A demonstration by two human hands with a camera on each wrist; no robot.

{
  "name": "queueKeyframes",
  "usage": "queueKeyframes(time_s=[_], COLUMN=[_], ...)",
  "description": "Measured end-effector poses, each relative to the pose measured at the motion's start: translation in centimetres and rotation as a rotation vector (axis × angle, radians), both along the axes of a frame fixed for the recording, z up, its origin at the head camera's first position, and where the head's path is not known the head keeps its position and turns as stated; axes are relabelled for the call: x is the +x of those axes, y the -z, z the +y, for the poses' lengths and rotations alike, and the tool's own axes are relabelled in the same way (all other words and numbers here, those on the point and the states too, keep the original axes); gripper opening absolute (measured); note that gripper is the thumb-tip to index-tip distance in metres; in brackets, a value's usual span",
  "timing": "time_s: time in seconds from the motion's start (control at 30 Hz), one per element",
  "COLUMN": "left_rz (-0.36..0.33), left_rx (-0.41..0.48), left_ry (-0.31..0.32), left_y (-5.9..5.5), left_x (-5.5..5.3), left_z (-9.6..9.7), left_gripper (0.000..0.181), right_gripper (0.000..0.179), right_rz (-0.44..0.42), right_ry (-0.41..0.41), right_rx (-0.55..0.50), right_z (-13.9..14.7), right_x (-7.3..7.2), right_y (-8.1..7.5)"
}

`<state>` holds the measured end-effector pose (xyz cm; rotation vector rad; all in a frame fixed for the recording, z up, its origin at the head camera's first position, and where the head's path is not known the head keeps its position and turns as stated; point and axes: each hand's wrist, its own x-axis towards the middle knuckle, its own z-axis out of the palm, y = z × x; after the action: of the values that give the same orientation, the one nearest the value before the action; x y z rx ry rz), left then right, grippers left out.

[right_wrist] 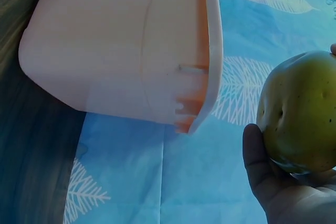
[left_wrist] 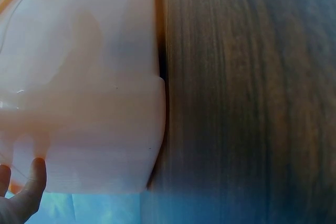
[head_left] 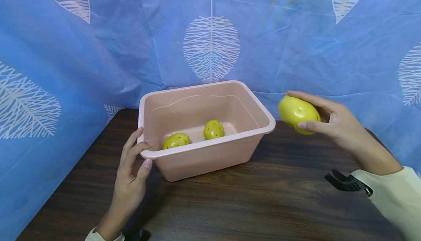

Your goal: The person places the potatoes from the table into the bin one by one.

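A yellow potato (head_left: 298,113) with small dimples is held up in my right hand (head_left: 332,122), beyond the right end of a pink plastic bin (head_left: 204,160). My thumb and fingers grip it from opposite sides; the right wrist view shows the same potato (right_wrist: 302,114) close up. At the bin's front left corner, my left hand (head_left: 131,171) holds the rim, fingertips over the edge and thumb below it on the outside. Inside the bin lie two more yellow potatoes, one (head_left: 176,140) near the front left, partly hidden by the front wall, the other (head_left: 213,130) near the middle.
The bin stands on a dark wood-grain table (head_left: 230,204), set at a slight angle. Behind and to the left hangs a blue cloth (head_left: 158,32) with white leaf prints. A black strap (head_left: 346,180) sits by the right sleeve (head_left: 391,193).
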<state>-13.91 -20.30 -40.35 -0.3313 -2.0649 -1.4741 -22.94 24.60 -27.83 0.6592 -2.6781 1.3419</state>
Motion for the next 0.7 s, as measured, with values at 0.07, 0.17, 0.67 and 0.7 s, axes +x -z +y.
queueKeyframes(time_s=[0.07, 0.17, 0.67, 0.7], left_rz=[0.009, 0.013, -0.032, -0.028], left_rx=[0.003, 0.011, 0.0, 0.0], left_ry=[0.004, 0.007, -0.013, -0.012], left_y=[0.0, 0.0, -0.2, -0.2], left_x=[0.0, 0.0, 0.1, 0.1], left_z=[0.0, 0.0, 0.0, 0.0], left_gripper=[0.032, 0.033, 0.034, 0.034], right_gripper=[0.067, 0.066, 0.065, 0.065], right_rz=[-0.013, -0.025, -0.035, -0.037], right_ry=[-0.009, -0.026, -0.117, -0.125], right_rx=[-0.002, -0.006, -0.05, -0.053], right_z=[-0.4, -1.1, -3.8, -3.9], right_x=[-0.1, -0.4, -2.0, -2.1], right_y=[-0.2, -0.4, -1.0, -1.0])
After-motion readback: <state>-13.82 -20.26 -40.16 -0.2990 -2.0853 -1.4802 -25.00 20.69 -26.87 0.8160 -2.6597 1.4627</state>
